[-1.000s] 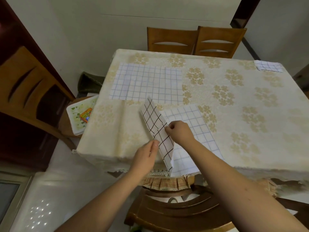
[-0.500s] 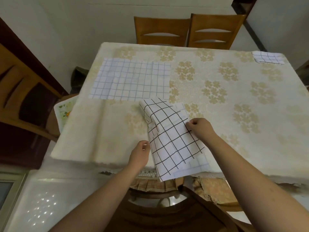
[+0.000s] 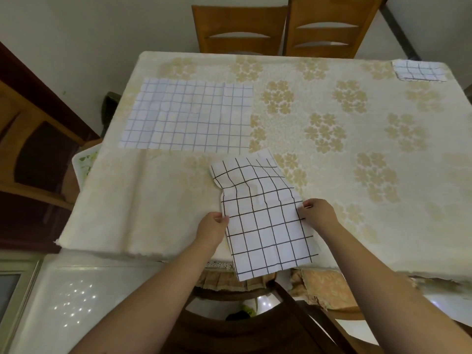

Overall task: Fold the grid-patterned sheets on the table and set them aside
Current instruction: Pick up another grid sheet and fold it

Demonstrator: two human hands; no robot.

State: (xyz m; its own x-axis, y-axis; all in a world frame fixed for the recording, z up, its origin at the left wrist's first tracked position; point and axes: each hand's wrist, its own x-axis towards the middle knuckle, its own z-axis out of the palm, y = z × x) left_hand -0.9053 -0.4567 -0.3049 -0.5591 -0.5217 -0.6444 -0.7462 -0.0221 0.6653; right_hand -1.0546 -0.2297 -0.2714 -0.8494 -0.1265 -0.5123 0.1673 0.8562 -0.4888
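Observation:
A white sheet with a black grid [image 3: 263,218] lies folded in half lengthwise at the table's near edge, its lower end hanging over the edge. My left hand [image 3: 212,227] pinches its left edge and my right hand [image 3: 316,213] pinches its right edge, at about the sheet's middle. The sheet's far end is a little crumpled. A larger grid sheet [image 3: 189,118] lies flat and unfolded at the table's far left. A small folded grid sheet [image 3: 419,70] rests at the far right corner.
The table [image 3: 357,149] wears a cream cloth with gold flowers. Two wooden chairs [image 3: 286,29] stand at the far side, another chair [image 3: 245,328] is below me, and a dark wooden chair [image 3: 33,154] stands at left with a printed item on a stool.
The sheet's left half has been flipped over to the right and laid flat. My right hand moved to the right edge, my left hand to the left edge.

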